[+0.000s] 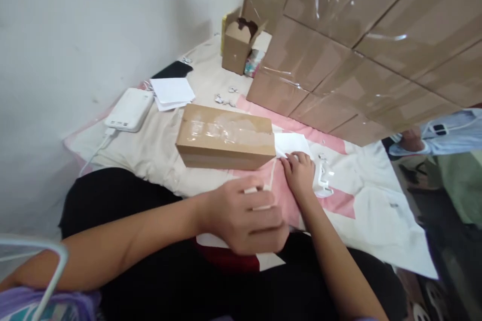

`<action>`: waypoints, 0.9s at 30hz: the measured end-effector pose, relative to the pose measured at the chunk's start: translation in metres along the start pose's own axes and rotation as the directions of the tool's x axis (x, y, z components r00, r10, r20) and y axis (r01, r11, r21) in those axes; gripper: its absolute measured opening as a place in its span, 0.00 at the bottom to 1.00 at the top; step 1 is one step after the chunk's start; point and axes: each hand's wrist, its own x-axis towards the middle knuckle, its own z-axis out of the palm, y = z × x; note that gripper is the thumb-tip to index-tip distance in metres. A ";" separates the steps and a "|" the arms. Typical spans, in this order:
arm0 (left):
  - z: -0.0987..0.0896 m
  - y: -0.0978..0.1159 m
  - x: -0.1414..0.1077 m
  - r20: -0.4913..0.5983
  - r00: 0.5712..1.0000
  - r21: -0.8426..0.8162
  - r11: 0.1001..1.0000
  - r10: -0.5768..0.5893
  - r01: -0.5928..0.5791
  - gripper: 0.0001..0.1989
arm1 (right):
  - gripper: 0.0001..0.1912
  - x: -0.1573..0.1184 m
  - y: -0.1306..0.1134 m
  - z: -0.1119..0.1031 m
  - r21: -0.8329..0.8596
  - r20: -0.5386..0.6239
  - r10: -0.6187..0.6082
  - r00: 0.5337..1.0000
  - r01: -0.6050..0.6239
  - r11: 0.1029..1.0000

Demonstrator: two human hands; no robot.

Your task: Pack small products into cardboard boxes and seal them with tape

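My left hand [248,215] is closed in a loose fist above my lap, just in front of a taped cardboard box [226,135]. Bits of white show between its curled fingers, but I cannot make out what they belong to. Past the box's right end, my right hand [300,173] has thumb and fingers drawn together at the near edge of a white paper sheet [293,143]. The box lies lengthwise on the cloth, with clear tape along its top. Beside my right hand sits a clear and white plastic object [324,180].
A tall stack of taped cartons [331,60] stands at the back right. White papers [172,91] and a white power bank [130,109] with a cable lie left. An open small carton [236,47] is behind. Another person's sleeved arm [444,133] shows at the right.
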 end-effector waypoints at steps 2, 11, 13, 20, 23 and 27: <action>0.019 0.019 -0.011 0.120 0.992 -0.137 0.991 0.027 -0.011 0.05 | 0.19 0.000 0.004 -0.001 0.120 -0.071 0.021 0.997 -0.013 0.993; 0.059 0.031 -0.063 0.371 0.928 -0.241 0.969 0.034 0.061 0.07 | 0.27 0.007 0.006 -0.017 0.290 -0.010 -0.043 0.999 0.044 0.956; 0.060 0.031 -0.066 0.409 0.911 -0.250 0.966 0.048 0.061 0.07 | 0.30 0.005 0.005 -0.010 0.272 0.085 -0.036 0.996 0.012 0.962; 0.062 0.033 -0.072 0.464 0.883 -0.245 0.968 0.071 0.051 0.07 | 0.17 0.004 0.004 0.011 0.264 0.047 0.104 0.993 -0.113 0.958; 0.064 0.031 -0.077 0.497 0.865 -0.242 0.968 0.069 0.062 0.07 | 0.17 0.007 0.005 0.004 0.403 -0.106 0.203 0.974 -0.144 0.904; 0.065 0.028 -0.080 0.461 0.886 -0.235 0.970 0.048 0.069 0.07 | 0.25 0.015 0.014 -0.027 0.630 -0.219 0.322 0.921 -0.119 0.768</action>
